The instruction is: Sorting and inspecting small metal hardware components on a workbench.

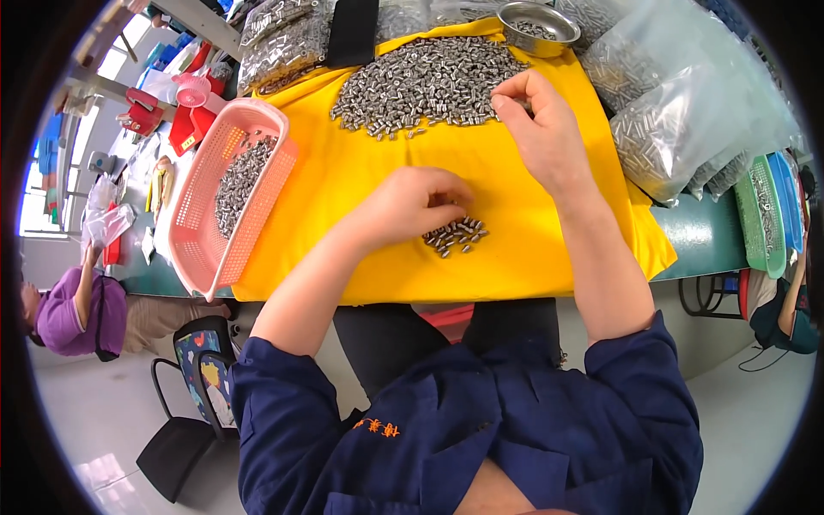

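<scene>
A broad heap of small silver metal cylinders point(421, 81) is spread across the yellow cloth point(343, 197). At the heap's right edge my right hand point(541, 129) is closed in a pinch, thumb against forefinger; whatever sits between the tips is too small to make out. Nearer to me lies a small pile of the same metal cylinders point(459, 236). Over that pile's left side my left hand point(412, 206) hovers or rests with curled fingers and the thumb pointing at the pieces. What its fingers hold, if anything, is hidden.
A pink perforated basket point(193, 223) with more cylinders stands on the left. A metal bowl point(539, 30) sits at the back right beside bulging clear bags point(661, 129). A black flat object point(353, 33) lies behind the heap. A green basket point(760, 215) is far right. One person point(77, 313) sits left.
</scene>
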